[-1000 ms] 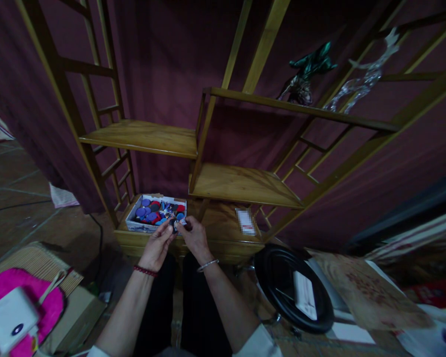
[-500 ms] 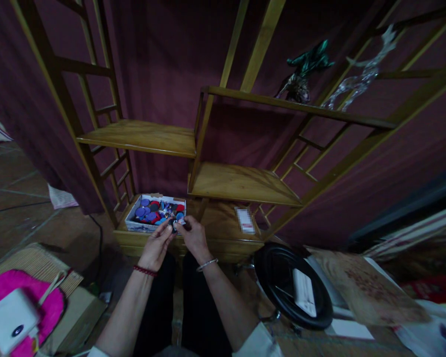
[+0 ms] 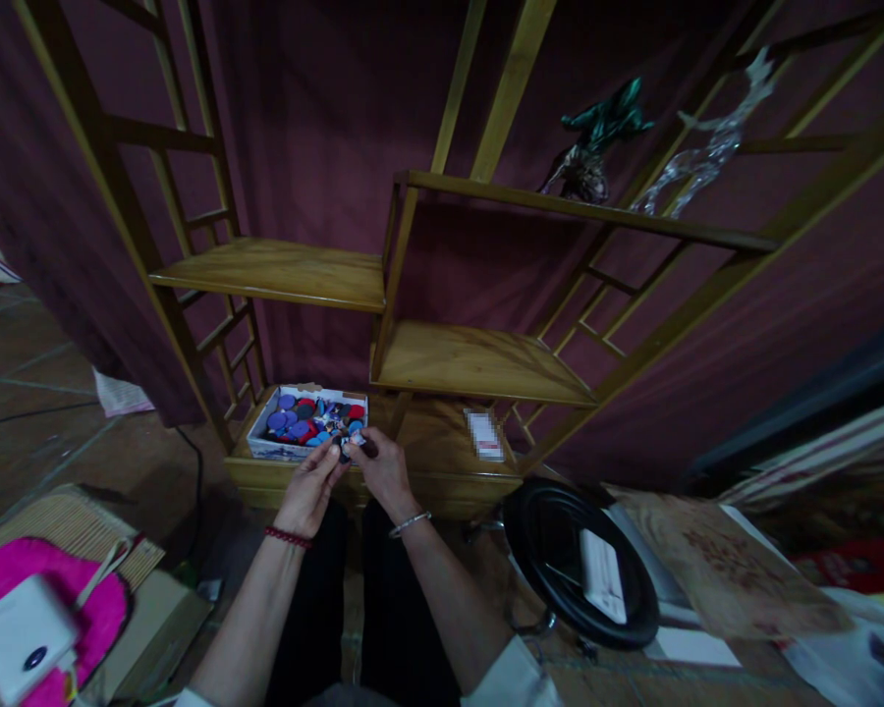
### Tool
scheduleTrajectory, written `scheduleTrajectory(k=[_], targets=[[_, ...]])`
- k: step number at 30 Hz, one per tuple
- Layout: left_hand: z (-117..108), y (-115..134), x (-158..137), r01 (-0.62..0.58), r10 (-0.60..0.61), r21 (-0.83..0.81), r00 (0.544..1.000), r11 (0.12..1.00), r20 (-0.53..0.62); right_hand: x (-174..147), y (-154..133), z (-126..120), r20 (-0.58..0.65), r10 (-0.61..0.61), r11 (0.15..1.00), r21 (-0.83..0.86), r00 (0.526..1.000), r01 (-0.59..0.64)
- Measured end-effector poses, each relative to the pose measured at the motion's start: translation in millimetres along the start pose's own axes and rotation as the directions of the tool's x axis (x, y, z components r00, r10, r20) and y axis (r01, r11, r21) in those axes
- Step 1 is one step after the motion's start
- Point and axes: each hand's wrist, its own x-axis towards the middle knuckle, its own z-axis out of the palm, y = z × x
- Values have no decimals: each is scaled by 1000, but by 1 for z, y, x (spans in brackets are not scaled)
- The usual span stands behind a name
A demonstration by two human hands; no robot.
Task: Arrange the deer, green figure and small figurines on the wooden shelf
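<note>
My left hand point(image 3: 313, 491) pinches a small dark round piece point(image 3: 343, 449) between thumb and fingers, just in front of the box. My right hand point(image 3: 384, 471) meets it from the other side, its fingertips closed on a small pale printed bit point(image 3: 357, 438) against the dark piece. Whether these two are joined I cannot tell. Right behind my hands stands an open white cardboard box point(image 3: 280, 453) with several round pieces in purple, red, blue and dark grey, and small printed bits among them. My fingers hide its near right corner.
The box sits on the low board of a wooden shelf unit point(image 3: 457, 363). A pixelated white card point(image 3: 484, 436) lies to its right. Beside my right arm is a black round stool point(image 3: 560, 550) bearing a white packet point(image 3: 602, 577). At lower left, a white device point(image 3: 26, 633) rests on pink cloth.
The pale printed bit has shifted slightly in my right fingers, which have turned a little. My hands stay together in the same place. The view has moved very slightly.
</note>
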Motion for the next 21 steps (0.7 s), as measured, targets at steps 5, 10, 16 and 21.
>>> scheduleTrajectory(k=[5,10,16,21], targets=[[0,0,-1,6,-6,-18,1000,1000,-21,0,-2,-2,5,15,1000,-9,1000,-15],[2,1,-4,21,-21,-33,1000,999,-3,-1,-3,-4,16,11,1000,-17,1000,-11],[2,1,-6,40,-39,-44,999,998,6,0,-1,-5,19,-25,999,-27,1000,25],[0,-2,-5,55,-54,-54,998,997,20,0,-2,-8,38,-40,999,-30,998,41]])
